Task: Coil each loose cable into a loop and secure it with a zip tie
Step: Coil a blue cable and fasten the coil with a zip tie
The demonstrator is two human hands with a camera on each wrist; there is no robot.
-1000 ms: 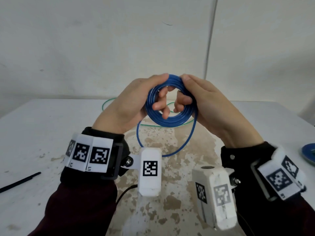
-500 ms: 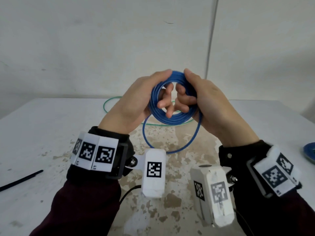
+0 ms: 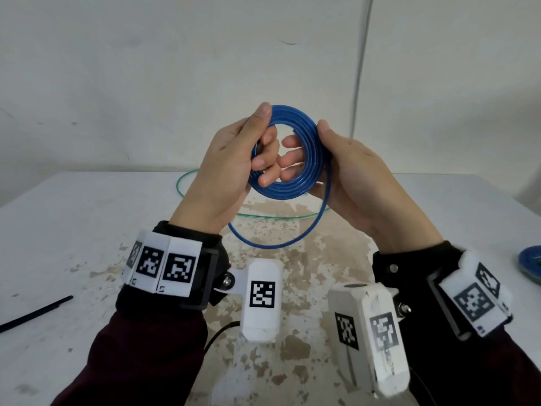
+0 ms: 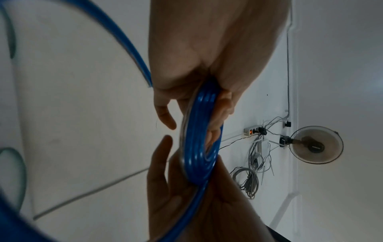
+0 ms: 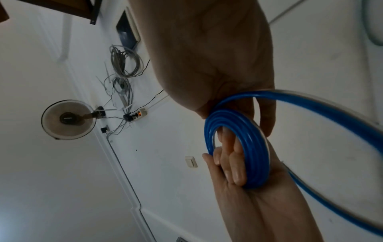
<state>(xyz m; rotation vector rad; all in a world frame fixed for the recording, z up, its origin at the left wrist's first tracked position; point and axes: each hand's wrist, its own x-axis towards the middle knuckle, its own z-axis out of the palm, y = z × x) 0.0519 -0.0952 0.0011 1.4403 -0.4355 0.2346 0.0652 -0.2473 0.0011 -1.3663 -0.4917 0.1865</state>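
Note:
A blue cable (image 3: 295,189), wound into a tight coil of several turns, is held up above the table between both hands. My left hand (image 3: 260,142) grips the coil's left side, thumb on the top rim and fingers curled through the middle. My right hand (image 3: 310,148) pinches the right side, thumb outside and fingers inside. One loose blue turn (image 3: 281,244) hangs below the coil. The left wrist view shows the coil (image 4: 196,147) edge-on between both hands; the right wrist view shows the same coil (image 5: 253,147). A black zip tie (image 3: 35,313) lies on the table at far left.
A thin green cable (image 3: 187,183) lies looped on the white table (image 3: 73,230) behind my hands. A blue round object (image 3: 531,265) sits at the right edge. The tabletop's middle is worn and patchy. A white wall stands close behind.
Both hands have lifted the coil higher. The thumbs, which met at the top of the coil, have moved apart to opposite sides, and the coil has turned more face-on.

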